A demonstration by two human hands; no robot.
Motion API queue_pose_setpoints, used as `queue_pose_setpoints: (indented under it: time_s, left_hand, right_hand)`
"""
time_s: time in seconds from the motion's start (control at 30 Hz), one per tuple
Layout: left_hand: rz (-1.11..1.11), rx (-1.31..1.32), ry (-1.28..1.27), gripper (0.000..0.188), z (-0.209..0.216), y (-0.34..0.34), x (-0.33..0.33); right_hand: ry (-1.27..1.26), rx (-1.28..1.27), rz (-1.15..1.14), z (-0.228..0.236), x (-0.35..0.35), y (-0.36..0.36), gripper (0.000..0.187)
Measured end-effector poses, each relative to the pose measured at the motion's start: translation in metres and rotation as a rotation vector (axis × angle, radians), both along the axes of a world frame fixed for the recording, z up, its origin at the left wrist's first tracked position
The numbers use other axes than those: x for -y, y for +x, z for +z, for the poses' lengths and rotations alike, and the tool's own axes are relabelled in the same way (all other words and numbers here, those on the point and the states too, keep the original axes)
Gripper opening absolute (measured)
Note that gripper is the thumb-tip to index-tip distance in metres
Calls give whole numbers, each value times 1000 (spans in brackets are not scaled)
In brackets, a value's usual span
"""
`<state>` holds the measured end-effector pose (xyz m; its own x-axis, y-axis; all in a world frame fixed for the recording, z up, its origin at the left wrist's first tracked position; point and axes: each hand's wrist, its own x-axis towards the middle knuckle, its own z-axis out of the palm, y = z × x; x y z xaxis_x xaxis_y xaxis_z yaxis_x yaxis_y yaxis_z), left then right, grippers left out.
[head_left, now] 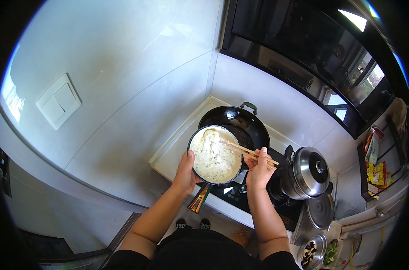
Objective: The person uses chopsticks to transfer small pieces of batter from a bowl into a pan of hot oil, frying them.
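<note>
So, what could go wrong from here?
The pale mixture could slop over the rim if the bowl tips, as the left hand grips only one side. Stirring with the chopsticks in the right hand might flick drips into the wok. The long handle appears to jut past the edge of the counter, so it might get bumped.

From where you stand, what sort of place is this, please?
Most likely a kitchen, perhaps a home one: a black wok and a lidded steel pot stand on a black stove.
</note>
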<state>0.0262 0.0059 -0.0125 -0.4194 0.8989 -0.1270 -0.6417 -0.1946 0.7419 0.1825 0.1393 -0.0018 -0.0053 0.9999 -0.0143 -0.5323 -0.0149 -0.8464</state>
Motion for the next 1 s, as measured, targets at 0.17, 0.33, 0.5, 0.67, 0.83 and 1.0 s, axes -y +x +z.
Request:
queue_pose_setpoints:
  time_s: [0.17,0.33,0.5,0.67,0.83,1.0]
  left_hand:
    - [-30,63,-42,66,8,1,4]
    - [-111,76,-86,76,14,-3,3]
    - [-116,80,-79,75,15,-1,1]
    - [-112,93,-65,73,16,-1,-3]
    - [-114,102,-79,74,18,-4,-6]
    - [-101,107,-43,74,21,-9,-8]
  right_hand:
    - [19,-89,109,-1,-7,5,27]
    - [90,-168,176,12,-9,11,26]
    - [455,-136,22,38,8,11,20]
    - [1025,-2,-64,77,16,18,15]
    - [1135,67,-53,104,0,22,12]
    - [1301,349,-163,105,-2,29,15]
